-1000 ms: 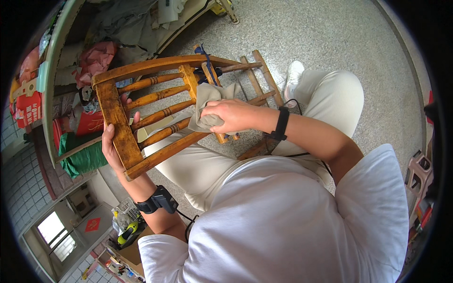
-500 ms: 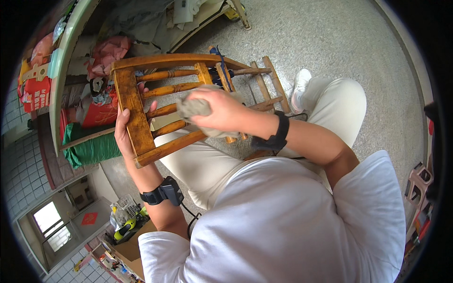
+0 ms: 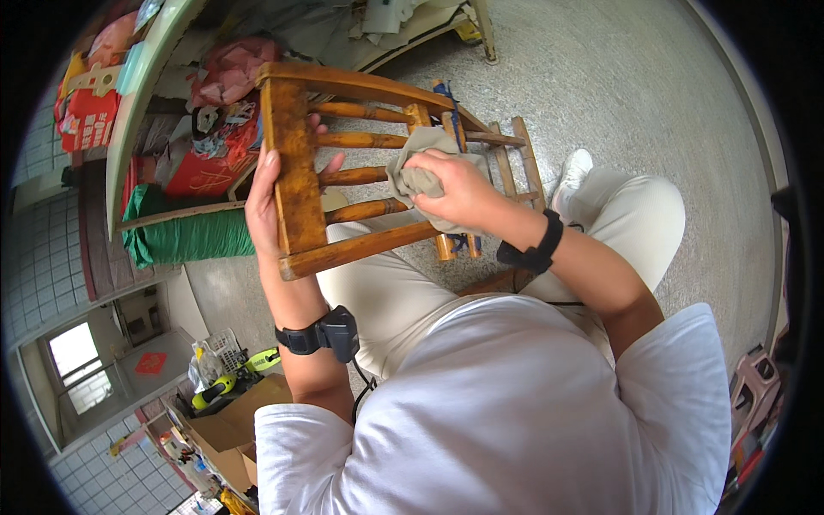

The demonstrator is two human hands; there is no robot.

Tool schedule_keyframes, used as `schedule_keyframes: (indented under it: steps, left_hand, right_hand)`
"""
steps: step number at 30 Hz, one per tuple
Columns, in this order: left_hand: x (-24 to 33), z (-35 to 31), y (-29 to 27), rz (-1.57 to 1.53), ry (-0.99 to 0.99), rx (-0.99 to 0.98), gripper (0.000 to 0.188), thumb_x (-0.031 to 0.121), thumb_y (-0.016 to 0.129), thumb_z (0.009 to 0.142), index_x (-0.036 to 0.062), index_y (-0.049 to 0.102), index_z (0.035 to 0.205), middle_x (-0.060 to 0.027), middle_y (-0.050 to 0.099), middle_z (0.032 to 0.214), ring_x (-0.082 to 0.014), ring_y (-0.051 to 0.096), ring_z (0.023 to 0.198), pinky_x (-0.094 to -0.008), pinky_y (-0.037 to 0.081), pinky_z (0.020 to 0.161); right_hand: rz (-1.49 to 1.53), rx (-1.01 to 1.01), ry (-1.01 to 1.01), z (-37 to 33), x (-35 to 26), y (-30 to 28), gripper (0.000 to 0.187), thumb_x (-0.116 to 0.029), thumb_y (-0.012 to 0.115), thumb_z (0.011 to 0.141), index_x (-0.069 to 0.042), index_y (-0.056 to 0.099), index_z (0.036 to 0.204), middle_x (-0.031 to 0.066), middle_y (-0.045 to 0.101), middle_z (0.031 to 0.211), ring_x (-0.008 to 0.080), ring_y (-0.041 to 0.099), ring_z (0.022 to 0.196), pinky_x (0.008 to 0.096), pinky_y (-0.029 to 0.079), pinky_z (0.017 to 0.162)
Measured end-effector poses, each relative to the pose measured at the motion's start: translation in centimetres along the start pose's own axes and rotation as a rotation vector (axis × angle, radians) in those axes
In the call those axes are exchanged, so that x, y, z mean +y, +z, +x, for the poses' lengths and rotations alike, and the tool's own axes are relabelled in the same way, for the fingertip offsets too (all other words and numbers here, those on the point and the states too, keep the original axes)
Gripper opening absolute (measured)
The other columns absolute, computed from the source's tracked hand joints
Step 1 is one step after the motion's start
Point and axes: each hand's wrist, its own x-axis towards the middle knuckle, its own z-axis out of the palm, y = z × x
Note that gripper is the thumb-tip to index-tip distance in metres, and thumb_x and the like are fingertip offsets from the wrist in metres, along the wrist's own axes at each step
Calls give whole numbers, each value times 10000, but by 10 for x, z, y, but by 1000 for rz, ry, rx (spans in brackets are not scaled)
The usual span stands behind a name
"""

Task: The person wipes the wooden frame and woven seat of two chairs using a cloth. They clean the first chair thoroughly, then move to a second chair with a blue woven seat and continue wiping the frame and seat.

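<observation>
A brown wooden chair (image 3: 293, 163) with turned spindles in its back lies tilted across my lap, its legs toward the far right. My left hand (image 3: 264, 206) is closed round the wide top rail, thumb on the near face and fingertips showing between the spindles. In my right hand (image 3: 459, 193) is a bunched grey-beige cloth (image 3: 402, 172). It presses against the spindles near the lower cross rail and hides part of them. Dark blue strips (image 3: 453, 103) are tied round the frame beyond the cloth.
On the left, a shelf unit holds red and pink bags (image 3: 232, 73) and a green bag (image 3: 176, 232). A cardboard box (image 3: 227, 433) stands at lower left. Grey speckled floor (image 3: 601, 77) stretches beyond my knees, and a pinkish plastic stool (image 3: 755, 382) sits at far right.
The whole view has shifted, and the chair with both hands now sits farther right and higher in the picture. The cloth stays against the spindles, less blurred than before.
</observation>
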Motion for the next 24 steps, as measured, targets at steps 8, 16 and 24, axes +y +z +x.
schedule_keyframes:
  steps: [8, 16, 24]
  left_hand:
    - [-9, -27, 52, 184, 278, 147, 517, 263, 471, 973, -25, 396, 1395, -168, 509, 1354, -252, 510, 1231, -369, 394, 1065]
    - [-3, 4, 6, -196, -21, -17, 491, 318, 333, 1010, 31, 435, 1395, -173, 519, 1349, -266, 508, 1235, -495, 427, 1037]
    - [-65, -32, 30, 111, 152, 589, 585, 474, 318, 983, 70, 427, 1392, -147, 433, 1441, -280, 412, 1333, -489, 317, 1111]
  right_hand:
    - [-77, 92, -620, 2, -118, -5, 461, -185, 767, 672, -140, 599, 1099, 82, 543, 1075, 303, 578, 971, 399, 534, 731]
    - [-266, 102, -414, -35, -25, 16, 485, -231, 786, 655, -95, 600, 1082, 102, 524, 1052, 277, 551, 973, 379, 543, 707]
    - [-401, 40, -284, -65, 41, 13, 527, -291, 796, 696, -18, 598, 1103, 95, 524, 1033, 261, 554, 986, 347, 544, 723]
